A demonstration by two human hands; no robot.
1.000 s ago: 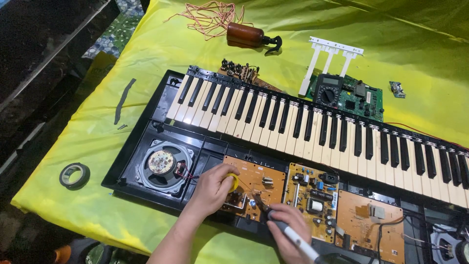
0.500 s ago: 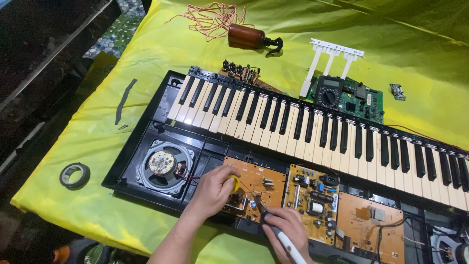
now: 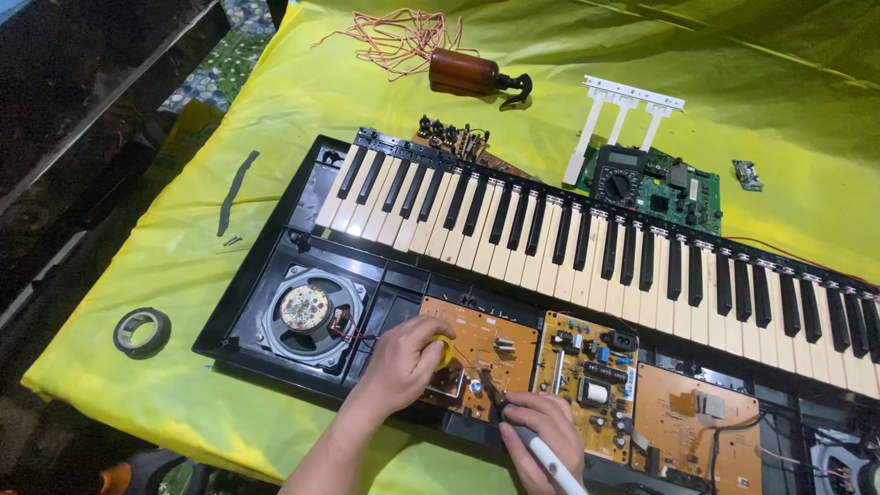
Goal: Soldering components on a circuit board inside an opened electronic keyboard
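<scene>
Brown bottle: a brown bottle [image 3: 466,71] with a black cap lies on its side far beyond both hands, on the yellow cloth [image 3: 275,110], beside a tangle of thin wires [image 3: 396,37].
Tape roll: a dark tape roll [image 3: 141,331] lies well to the left of the left hand, on the cloth.
Green board: a green circuit board [image 3: 683,194] with a black dial meter [image 3: 617,179] on it sits beyond the keys, far from the right hand.
Left hand: the left hand [image 3: 403,362] is curled shut around a small yellow thing [image 3: 445,351], resting on the orange circuit board [image 3: 486,344] inside the opened keyboard [image 3: 587,266].
Right hand: the right hand [image 3: 541,435] is closed around a white-handled tool [image 3: 550,456], its dark tip touching the same orange board just beside the left hand.
Speaker: a round speaker [image 3: 307,312] sits just left of the left hand.
Hard to make out: the yellow thing is mostly hidden by fingers; the tool's handle is cut off at the bottom edge; the keyboard runs off the right side.
</scene>
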